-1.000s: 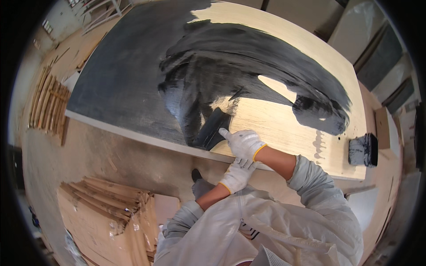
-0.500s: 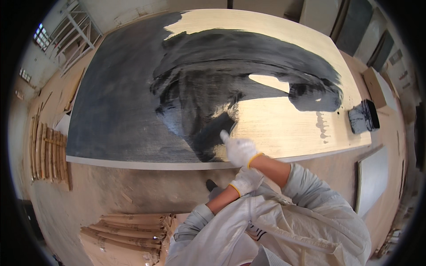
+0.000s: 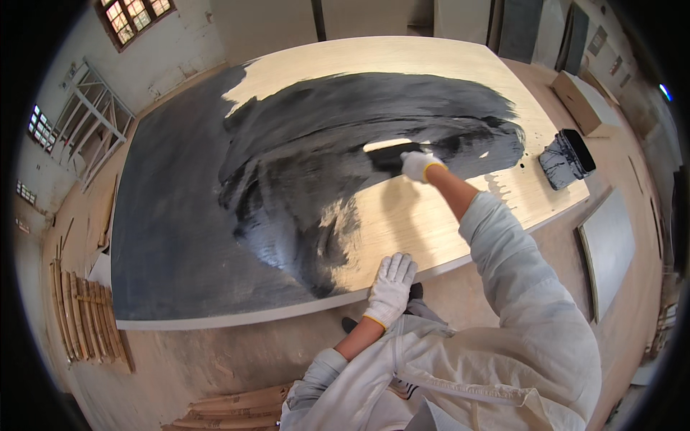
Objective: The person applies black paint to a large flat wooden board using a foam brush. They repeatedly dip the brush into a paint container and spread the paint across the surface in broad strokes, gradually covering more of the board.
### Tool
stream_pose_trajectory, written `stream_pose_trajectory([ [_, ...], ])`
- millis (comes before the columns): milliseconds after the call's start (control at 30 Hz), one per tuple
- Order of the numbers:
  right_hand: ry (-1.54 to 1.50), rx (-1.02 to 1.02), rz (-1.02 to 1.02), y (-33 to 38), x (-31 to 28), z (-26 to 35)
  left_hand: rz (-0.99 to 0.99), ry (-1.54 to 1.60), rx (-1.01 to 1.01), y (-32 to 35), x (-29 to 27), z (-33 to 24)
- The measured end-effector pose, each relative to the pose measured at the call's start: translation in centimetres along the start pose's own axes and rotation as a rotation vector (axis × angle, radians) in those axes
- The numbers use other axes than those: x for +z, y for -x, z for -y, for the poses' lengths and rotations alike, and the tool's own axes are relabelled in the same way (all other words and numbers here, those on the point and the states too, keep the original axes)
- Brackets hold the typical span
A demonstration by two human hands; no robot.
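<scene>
A large pale wood-grain panel (image 3: pixel 402 223) lies flat before me, its left side and a broad curved band covered in wet-looking black paint (image 3: pixel 287 187). My right hand (image 3: pixel 419 166), in a white knit glove with a yellow cuff, is closed around a wide flat brush (image 3: pixel 387 159), blackened all over. The brush rests on the panel at the lower edge of a small unpainted patch; its handle is hidden in the glove. My left hand (image 3: pixel 392 286), gloved alike, lies with fingers stretched out on the panel's near edge and holds nothing.
A black-smeared paint bucket (image 3: pixel 564 161) stands on the panel's right corner, with dark drips beside it. Past it are a cardboard box (image 3: pixel 582 104) and a leaning grey board (image 3: pixel 607 248). Bundled poles (image 3: pixel 90 316) lie left, a metal frame (image 3: pixel 90 122) behind, brown wrapped stacks (image 3: pixel 230 408) near me.
My right hand has swept the brush away from me and to the right, spreading black over much of the bare patch. My left hand has moved forward onto the panel's edge. The view has shifted.
</scene>
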State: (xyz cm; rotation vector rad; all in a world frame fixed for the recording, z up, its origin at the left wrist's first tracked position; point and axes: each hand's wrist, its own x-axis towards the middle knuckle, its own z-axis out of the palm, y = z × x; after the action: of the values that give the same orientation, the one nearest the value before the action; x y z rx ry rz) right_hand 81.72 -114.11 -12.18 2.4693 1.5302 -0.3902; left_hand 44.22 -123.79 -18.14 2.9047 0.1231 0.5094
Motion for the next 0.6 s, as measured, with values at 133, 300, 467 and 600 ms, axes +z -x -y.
stream_pose_trajectory([
  [133,0.024,0.071,0.101,-0.2,-0.8,-8.1,-0.017,0.08,0.064,-2.4,0.4,-1.2],
  [300,0.092,0.204,0.211,-0.9,1.7,-11.4,-0.052,0.189,0.164,-5.1,-0.1,-3.2],
  [467,-0.104,0.04,0.189,0.3,-5.2,-2.0,-0.041,0.107,0.054,-2.8,-0.1,-0.9],
  [600,-0.24,0.289,0.219,-2.6,-4.0,-3.0,-0.065,0.098,0.109,-3.5,0.1,-1.5],
])
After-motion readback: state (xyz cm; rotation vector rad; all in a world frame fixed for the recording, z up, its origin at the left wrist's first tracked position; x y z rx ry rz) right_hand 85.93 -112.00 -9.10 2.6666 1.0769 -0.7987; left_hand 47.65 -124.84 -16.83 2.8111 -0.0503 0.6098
